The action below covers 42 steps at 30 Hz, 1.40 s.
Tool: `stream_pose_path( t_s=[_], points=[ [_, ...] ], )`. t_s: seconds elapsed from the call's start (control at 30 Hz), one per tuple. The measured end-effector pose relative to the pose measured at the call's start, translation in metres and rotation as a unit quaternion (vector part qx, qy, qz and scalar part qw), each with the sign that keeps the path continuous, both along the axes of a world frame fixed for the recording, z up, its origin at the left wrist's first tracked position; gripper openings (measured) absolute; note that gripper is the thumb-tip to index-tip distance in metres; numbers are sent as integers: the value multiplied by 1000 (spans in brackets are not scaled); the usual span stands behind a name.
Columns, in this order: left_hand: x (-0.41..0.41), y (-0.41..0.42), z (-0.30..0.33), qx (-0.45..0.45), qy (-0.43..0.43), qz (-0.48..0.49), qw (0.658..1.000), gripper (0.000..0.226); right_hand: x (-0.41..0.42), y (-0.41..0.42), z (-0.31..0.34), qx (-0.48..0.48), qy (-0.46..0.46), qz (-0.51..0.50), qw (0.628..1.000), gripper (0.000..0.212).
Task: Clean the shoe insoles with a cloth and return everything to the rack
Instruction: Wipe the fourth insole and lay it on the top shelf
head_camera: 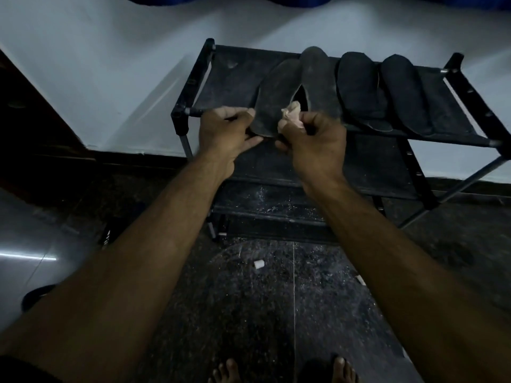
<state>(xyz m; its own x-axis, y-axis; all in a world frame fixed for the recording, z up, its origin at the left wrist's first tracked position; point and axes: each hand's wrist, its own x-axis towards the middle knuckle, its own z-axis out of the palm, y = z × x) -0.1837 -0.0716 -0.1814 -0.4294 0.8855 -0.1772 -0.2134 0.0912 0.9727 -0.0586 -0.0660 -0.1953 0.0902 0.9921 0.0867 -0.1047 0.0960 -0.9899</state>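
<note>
Several dark insoles lie across the top shelf of a black shoe rack (pixel 226 87). My left hand (pixel 226 131) grips the heel end of the leftmost insole (pixel 273 98), which is lifted slightly off the shelf. My right hand (pixel 312 139) holds a crumpled pale cloth (pixel 290 116) against the right edge of that insole near the heel. A second insole (pixel 318 81) lies just to its right, then two more (pixel 359 84) (pixel 403 92) further right.
The rack stands against a white wall (pixel 110 64), with lower shelves (pixel 359 167) beneath. The dark speckled floor (pixel 276 299) holds small white bits (pixel 259 264). My bare feet (pixel 343 371) show at the bottom edge. A dark wooden panel (pixel 27 111) stands at the left.
</note>
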Motion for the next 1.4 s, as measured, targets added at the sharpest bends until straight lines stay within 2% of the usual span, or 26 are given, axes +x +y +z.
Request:
stream_pose_path(
  t_s=[0.1,0.2,0.3,0.4,0.63,0.97,1.13,1.27,1.4],
  points=[
    [4,-9,-5,17,-45,-7,999,18,1,3,0,10,-20,-11,1000,9],
    [3,-16,-5,40,-78,-34,996,37,-1,8,-3,32,-53,-20,998,13],
    [3,-22,-6,42,-46,-61,996,46,-4,16,-5,39,-72,-31,996,13],
    [2,-23,-7,45,-37,-55,997,39,-5,24,-3,44,-84,-37,995,4],
    [4,-8,-7,27,-69,-50,996,6,-2,35,-3,84,-147,-34,985,11],
    [13,0,-10,32,-73,3,997,19,-3,43,-5,139,-245,-35,959,6],
    [22,-14,-14,-4,-49,4,999,31,7,27,6,178,-206,-20,962,5],
    [45,-27,-16,-33,-17,-6,999,44,23,9,18,158,-145,1,977,12],
    [82,-37,-22,-50,23,-44,997,38,63,-15,21,123,-103,4,987,13]
  ],
)
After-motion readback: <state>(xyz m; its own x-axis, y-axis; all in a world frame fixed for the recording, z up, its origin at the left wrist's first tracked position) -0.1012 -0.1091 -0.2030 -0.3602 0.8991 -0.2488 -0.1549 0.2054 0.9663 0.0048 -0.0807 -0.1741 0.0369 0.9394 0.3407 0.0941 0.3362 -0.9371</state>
